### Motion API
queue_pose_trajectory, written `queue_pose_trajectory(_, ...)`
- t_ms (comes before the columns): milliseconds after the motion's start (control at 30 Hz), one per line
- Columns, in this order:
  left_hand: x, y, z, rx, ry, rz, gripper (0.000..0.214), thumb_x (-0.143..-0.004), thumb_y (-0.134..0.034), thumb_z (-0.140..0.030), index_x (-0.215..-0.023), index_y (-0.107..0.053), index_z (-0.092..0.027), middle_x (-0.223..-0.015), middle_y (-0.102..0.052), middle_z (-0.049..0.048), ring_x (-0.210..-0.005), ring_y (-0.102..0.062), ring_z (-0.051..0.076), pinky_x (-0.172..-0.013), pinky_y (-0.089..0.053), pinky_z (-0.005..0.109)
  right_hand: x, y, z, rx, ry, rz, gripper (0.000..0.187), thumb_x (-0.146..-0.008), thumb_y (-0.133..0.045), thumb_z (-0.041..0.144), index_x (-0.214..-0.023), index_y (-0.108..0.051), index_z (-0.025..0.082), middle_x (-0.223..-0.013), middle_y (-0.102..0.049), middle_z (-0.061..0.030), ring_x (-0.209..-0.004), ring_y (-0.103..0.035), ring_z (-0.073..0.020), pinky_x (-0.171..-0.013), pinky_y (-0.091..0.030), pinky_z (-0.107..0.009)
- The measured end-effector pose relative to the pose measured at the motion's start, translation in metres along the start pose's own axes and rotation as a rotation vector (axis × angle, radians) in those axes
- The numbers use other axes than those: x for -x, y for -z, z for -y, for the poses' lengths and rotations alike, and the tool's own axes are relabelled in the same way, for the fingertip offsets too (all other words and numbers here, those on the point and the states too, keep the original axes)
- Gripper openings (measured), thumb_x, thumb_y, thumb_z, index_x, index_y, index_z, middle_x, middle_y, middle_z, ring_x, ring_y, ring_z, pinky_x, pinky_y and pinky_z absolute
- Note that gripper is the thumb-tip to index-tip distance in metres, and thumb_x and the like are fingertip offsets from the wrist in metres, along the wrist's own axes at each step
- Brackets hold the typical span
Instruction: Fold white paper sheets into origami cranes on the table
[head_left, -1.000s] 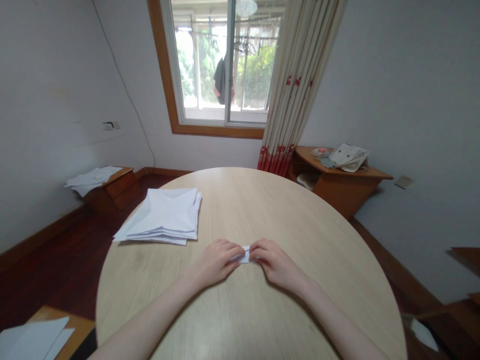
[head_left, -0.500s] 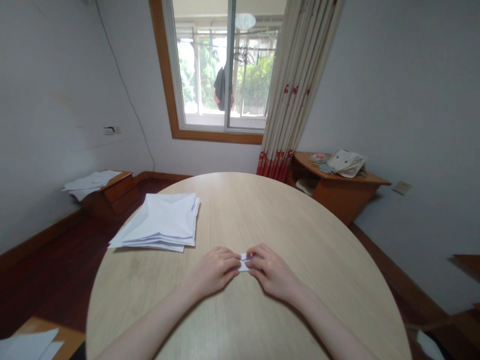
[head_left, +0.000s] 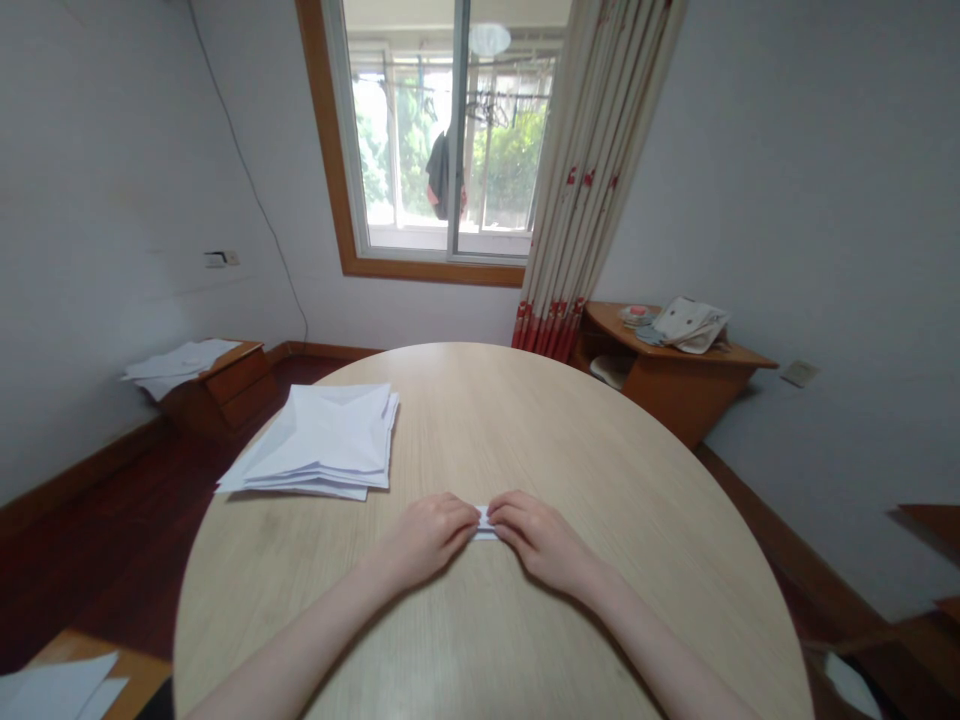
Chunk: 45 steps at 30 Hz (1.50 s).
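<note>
A small strip of folded white paper (head_left: 485, 534), flat and crisp-edged, sits near the centre of a round table (head_left: 517, 430) with smooth, pale wood grain. The left hand (head_left: 433, 535), at the paper's 9 o'clock, and the right hand (head_left: 541, 538), at 3, curl narrowly, each pinching one end. At 10 o'clock rests a stack of creased sheets (head_left: 330, 430), edges uneven; at 1, a pleated cloth curtain (head_left: 585, 190) hangs beside a glass window (head_left: 405, 160).

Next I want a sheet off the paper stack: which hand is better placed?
Left, probably: the left hand is nearer the paper stack, on its own side. The right hand is farther off; both are at the folded paper.
</note>
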<state>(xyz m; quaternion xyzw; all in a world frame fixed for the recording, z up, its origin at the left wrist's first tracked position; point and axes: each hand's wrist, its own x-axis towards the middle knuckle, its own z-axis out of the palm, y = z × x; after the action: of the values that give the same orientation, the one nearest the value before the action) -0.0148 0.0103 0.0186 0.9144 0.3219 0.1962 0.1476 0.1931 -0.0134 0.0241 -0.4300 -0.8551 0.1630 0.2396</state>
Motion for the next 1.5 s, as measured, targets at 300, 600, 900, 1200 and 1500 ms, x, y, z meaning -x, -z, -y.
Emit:
queue_pose_trajectory(300, 0.0, -0.007, -0.004, 0.043, 0.063, -0.022, 0.021, -0.097, -0.038, -0.02, -0.092, -0.058, -0.017, -0.094, -0.062, 0.0047, -0.091, -0.057, 0.017, -0.082, -0.045, 0.028, 0.0, -0.006, 0.004, 0.015, -0.042, 0.001, 0.024, -0.093, -0.037, 0.011, -0.087, -0.06, 0.018, -0.099, -0.06, -0.0076, -0.092, -0.056, -0.0183, -0.081, -0.047, -0.031)
queue_pose_trajectory(600, -0.003, -0.015, -0.009, 0.046, 0.176, -0.095, 0.014, -0.095, -0.044, -0.022, -0.088, -0.054, -0.017, -0.092, -0.059, 0.0047, -0.088, -0.053, 0.019, -0.08, -0.044, 0.032, -0.003, -0.021, 0.003, 0.105, -0.133, -0.038, 0.021, -0.094, -0.038, 0.014, -0.084, -0.057, 0.017, -0.094, -0.056, -0.0086, -0.089, -0.051, -0.0203, -0.082, -0.045, -0.037)
queue_pose_trajectory(900, -0.007, -0.025, -0.01, -0.066, 0.269, -0.111, 0.01, -0.094, -0.046, -0.022, -0.092, -0.054, -0.017, -0.094, -0.059, 0.0058, -0.089, -0.051, 0.022, -0.079, -0.041, 0.035, -0.006, -0.028, 0.003, 0.2, -0.193, -0.057, 0.012, -0.09, -0.042, 0.012, -0.088, -0.052, 0.018, -0.091, -0.056, -0.0079, -0.086, -0.05, -0.0218, -0.076, -0.041, -0.034)
queue_pose_trajectory(1200, -0.008, -0.015, -0.008, -0.037, 0.459, -0.106, 0.011, -0.088, -0.057, -0.03, -0.09, -0.059, -0.019, -0.094, -0.06, 0.0048, -0.095, -0.052, 0.024, -0.08, -0.036, 0.036, -0.007, -0.021, 0.001, 0.159, -0.342, -0.035, 0.004, -0.089, -0.05, 0.02, -0.085, -0.052, 0.021, -0.099, -0.056, -0.0052, -0.099, -0.049, -0.0227, -0.083, -0.034, -0.038)
queue_pose_trajectory(1500, -0.005, -0.001, 0.004, 0.056, 0.532, -0.034, 0.006, -0.081, -0.063, -0.026, -0.085, -0.065, -0.023, -0.09, -0.059, 0.0021, -0.097, -0.052, 0.024, -0.084, -0.032, 0.037, -0.005, -0.008, -0.006, 0.079, -0.393, 0.03, 0.002, -0.086, -0.055, 0.022, -0.086, -0.056, 0.023, -0.099, -0.055, -0.0028, -0.104, -0.048, -0.0228, -0.087, -0.029, -0.039)
